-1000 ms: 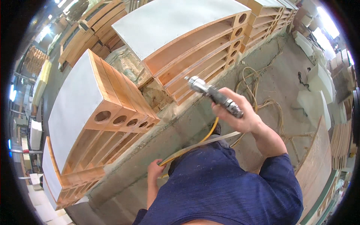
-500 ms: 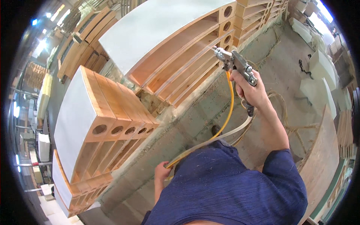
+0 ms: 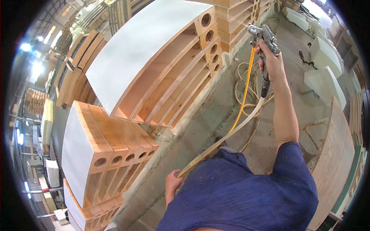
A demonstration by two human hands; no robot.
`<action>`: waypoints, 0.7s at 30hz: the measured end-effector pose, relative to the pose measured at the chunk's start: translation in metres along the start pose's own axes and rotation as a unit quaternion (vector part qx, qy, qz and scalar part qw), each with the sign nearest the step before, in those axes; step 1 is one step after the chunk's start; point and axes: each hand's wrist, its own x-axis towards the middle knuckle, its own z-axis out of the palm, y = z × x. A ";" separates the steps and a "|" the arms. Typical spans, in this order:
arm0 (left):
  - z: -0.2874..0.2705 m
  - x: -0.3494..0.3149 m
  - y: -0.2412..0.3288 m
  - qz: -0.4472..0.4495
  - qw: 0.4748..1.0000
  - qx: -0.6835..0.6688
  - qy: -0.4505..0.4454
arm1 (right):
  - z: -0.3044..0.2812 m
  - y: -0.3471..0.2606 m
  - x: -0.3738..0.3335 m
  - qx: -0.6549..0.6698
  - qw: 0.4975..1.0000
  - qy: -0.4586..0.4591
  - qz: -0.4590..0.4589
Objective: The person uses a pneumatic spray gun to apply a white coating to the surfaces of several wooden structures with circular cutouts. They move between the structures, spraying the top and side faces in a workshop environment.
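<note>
Held out at the upper right, my right hand (image 3: 273, 57) is wrapped round the handle of a metal spray gun (image 3: 264, 36). Its nozzle points left toward the far stack of wooden frames (image 3: 230, 23). A yellow hose (image 3: 245, 96) and a thicker whitish hose (image 3: 239, 128) run from the gun back past my waist. Low beside my body, my left hand (image 3: 173, 182) is closed round the hoses. To the left of the gun stands a stack of curved wooden frames (image 3: 165, 81) with round holes in their ends and a white sheet (image 3: 131, 46) over the outer face.
Another white-faced frame stack (image 3: 115, 134) stands nearer on the left. Coiled hose (image 3: 246, 82) lies on the floor. White foam pieces (image 3: 325, 82) and a leaning wooden board (image 3: 333, 158) line the right. More curved timber (image 3: 79, 71) is stacked at far left.
My right hand has carried the spray gun farther away and to the right, past the end of the middle stack. The view has shifted with me; my left hand still holds the hoses.
</note>
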 end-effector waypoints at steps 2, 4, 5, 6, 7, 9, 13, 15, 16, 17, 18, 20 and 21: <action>0.005 0.004 -0.007 0.002 1.000 -0.010 0.008 | -0.003 0.003 0.005 0.024 1.000 0.005 -0.003; 0.008 0.001 -0.012 -0.006 1.000 -0.023 0.008 | 0.002 0.004 0.004 0.027 1.000 -0.008 -0.001; 0.007 0.001 -0.015 -0.012 0.999 -0.030 0.004 | 0.006 0.003 -0.002 0.019 1.000 -0.021 0.001; 0.007 -0.003 -0.019 -0.022 0.999 -0.038 -0.001 | 0.014 0.005 -0.012 0.010 0.999 -0.037 0.005; 0.006 -0.005 -0.023 -0.022 0.999 -0.031 0.000 | 0.022 0.006 -0.022 -0.010 0.998 -0.063 0.010; 0.002 -0.009 -0.033 -0.022 1.000 -0.020 0.003 | 0.039 0.011 -0.046 -0.050 0.992 -0.117 0.018; 0.003 -0.016 -0.075 -0.031 0.999 -0.004 0.008 | 0.086 -0.002 -0.107 -0.040 0.970 -0.240 0.005; -0.002 -0.028 -0.084 -0.027 0.999 0.015 0.025 | 0.103 -0.003 -0.128 -0.062 0.950 -0.304 -0.026; -0.003 -0.032 -0.094 -0.026 0.999 0.015 0.023 | 0.113 -0.002 -0.141 -0.057 0.944 -0.321 -0.048; -0.004 -0.035 -0.105 -0.025 0.999 0.016 0.020 | 0.122 -0.003 -0.153 -0.052 0.938 -0.337 -0.070; -0.005 -0.038 -0.113 -0.024 0.999 0.017 0.017 | 0.131 -0.007 -0.164 -0.072 0.932 -0.351 -0.061; -0.005 -0.047 -0.126 -0.043 0.999 0.016 0.027 | 0.147 -0.017 -0.185 -0.112 0.919 -0.376 -0.042; -0.008 -0.050 -0.128 -0.049 0.998 0.018 0.031 | 0.153 -0.021 -0.194 -0.116 0.910 -0.394 -0.058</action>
